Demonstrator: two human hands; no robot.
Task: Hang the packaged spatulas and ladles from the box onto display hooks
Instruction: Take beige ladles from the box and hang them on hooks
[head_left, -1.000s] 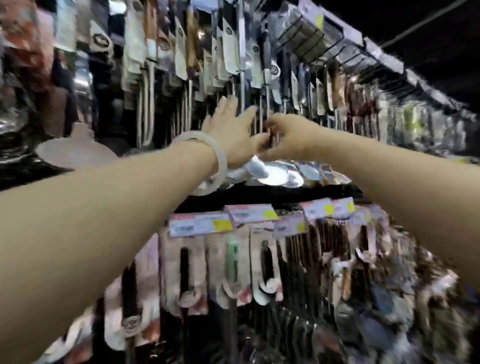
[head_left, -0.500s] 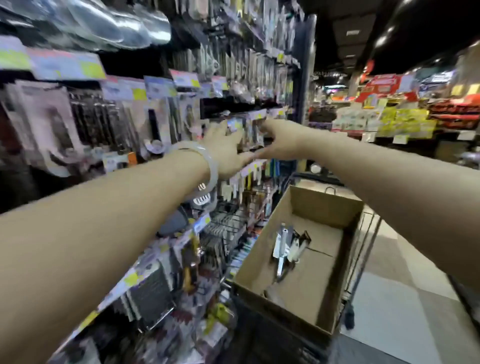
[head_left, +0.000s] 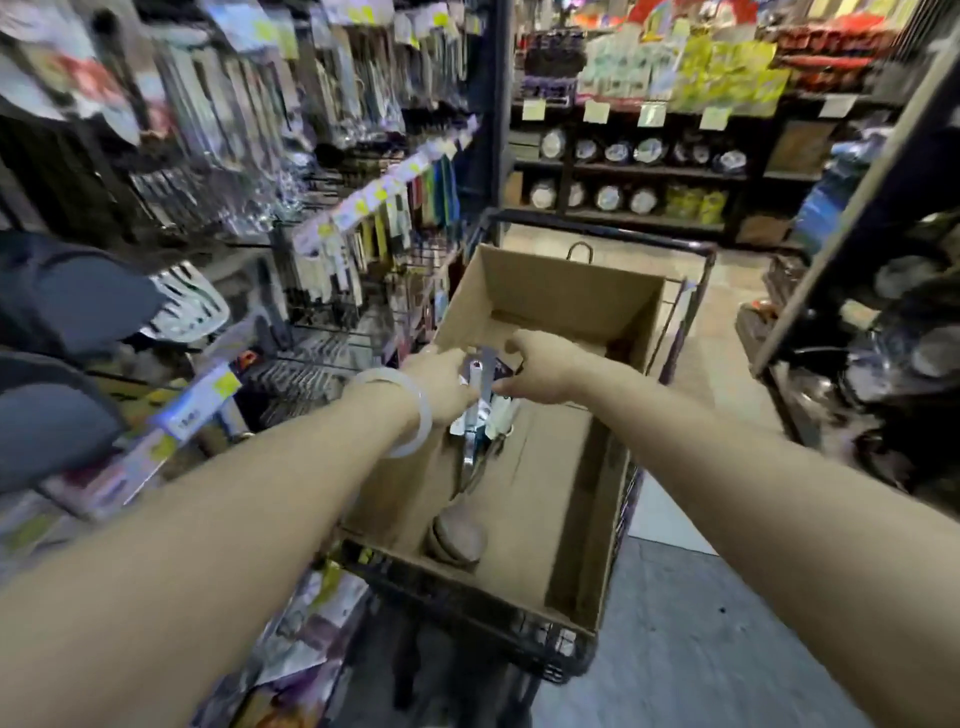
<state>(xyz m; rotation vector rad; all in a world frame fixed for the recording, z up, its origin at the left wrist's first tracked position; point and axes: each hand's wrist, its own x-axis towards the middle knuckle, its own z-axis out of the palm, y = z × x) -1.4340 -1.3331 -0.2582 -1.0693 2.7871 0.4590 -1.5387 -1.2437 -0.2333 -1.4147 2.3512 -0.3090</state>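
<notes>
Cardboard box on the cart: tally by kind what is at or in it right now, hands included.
Hands: 2, the left hand and right hand, both on the packaged utensils
Bundle of packaged utensils: 1; pieces in it too blurred to count
Ladle bowl near the front wall of the cardboard box: 1
Total: 4

Dim indoor store light – motion blur smears the frame, worst at the left racks (head_left: 218, 130), with wide-angle bending at the edges.
</notes>
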